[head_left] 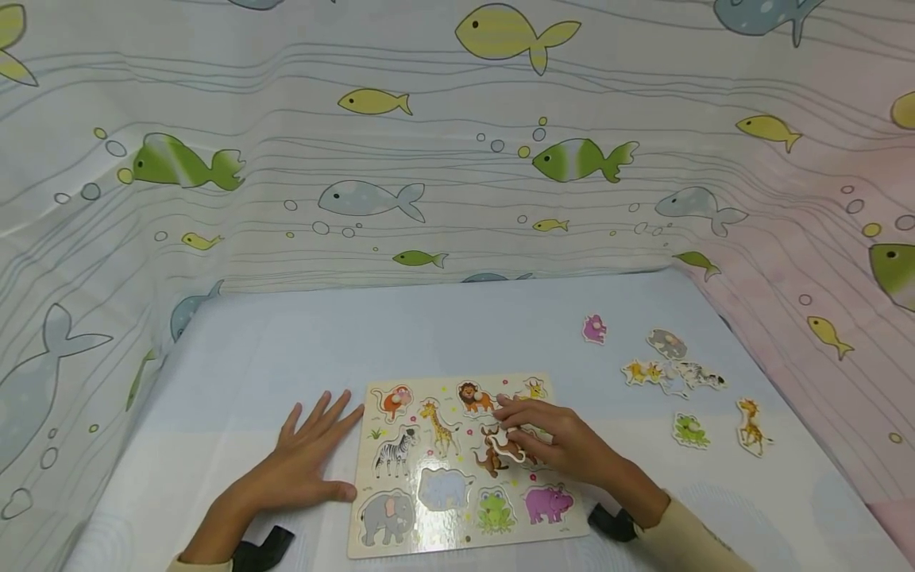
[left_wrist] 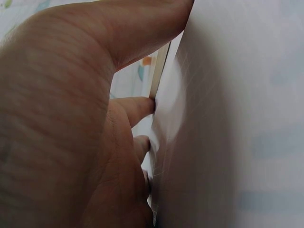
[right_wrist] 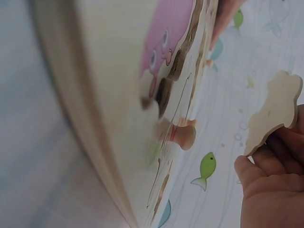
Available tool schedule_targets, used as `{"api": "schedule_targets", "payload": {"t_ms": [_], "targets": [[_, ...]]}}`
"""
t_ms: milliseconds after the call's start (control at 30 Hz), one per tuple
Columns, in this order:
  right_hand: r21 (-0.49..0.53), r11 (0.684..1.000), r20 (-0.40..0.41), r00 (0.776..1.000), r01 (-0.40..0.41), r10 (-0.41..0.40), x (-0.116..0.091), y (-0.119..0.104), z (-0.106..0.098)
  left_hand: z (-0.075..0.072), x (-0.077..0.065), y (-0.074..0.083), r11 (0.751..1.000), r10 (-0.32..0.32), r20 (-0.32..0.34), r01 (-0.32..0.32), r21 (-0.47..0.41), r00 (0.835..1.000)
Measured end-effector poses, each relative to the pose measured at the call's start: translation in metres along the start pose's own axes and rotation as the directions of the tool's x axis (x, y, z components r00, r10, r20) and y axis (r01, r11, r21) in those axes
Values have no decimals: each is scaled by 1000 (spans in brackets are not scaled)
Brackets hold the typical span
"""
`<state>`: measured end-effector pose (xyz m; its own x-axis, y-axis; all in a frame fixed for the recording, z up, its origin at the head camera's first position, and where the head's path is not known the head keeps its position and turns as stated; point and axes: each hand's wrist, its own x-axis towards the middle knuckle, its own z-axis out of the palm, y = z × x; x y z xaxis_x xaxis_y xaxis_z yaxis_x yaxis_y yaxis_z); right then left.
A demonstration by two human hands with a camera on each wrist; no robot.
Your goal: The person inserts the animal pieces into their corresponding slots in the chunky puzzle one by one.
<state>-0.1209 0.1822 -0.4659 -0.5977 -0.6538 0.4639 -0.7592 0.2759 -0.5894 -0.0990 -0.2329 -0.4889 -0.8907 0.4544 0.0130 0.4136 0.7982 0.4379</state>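
A wooden animal puzzle board (head_left: pixel 457 520) lies on the table, with pictures of a zebra, elephant, frog, hippo and others. My left hand (head_left: pixel 307 465) is spread beside it, thumb and fingertips at its left edge. Over the board's right side, my right hand (head_left: pixel 554 437) pinches an animal-shaped puzzle piece. In the right wrist view the bare wooden underside of that puzzle piece (right_wrist: pixel 278 109) shows; its printed face is hidden. A brown kangaroo picture (head_left: pixel 492 457) is close under the fingers. Knobbed monkey (head_left: pixel 395 403) and lion (head_left: pixel 476 397) pieces sit at the board's top.
Loose pieces lie at the right: a purple hippo (head_left: pixel 594 329), an elephant (head_left: pixel 667 344), a frog (head_left: pixel 690 430), a giraffe (head_left: pixel 751 427) and a zebra (head_left: pixel 702 375) in a cluster. A fish-print curtain (head_left: pixel 457 159) hangs behind the table and at its sides.
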Motion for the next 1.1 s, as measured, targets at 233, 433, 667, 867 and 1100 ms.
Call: {"api": "schedule_targets", "payload": {"t_ms": [233,433,667,867,1100], "targets": [[1,999,56,997,43,-43,0,6,4,2,0,1,1000,-23,9,23,-2,1000],[-5,995,91,991,99,-99,5,6,6,1,0,2,1000,-18,9,18,-2,1000],[-48,989,108,985,140,-134,8,8,8,0,1,2,1000,-13,14,13,-6,1000],[-74,989,126,985,130,-120,9,14,10,-1,2,0,1000,-5,18,5,0,1000],[-72,993,168,982,98,-85,10,16,15,-1,1,-1,1000,-4,14,5,-1,1000]]}}
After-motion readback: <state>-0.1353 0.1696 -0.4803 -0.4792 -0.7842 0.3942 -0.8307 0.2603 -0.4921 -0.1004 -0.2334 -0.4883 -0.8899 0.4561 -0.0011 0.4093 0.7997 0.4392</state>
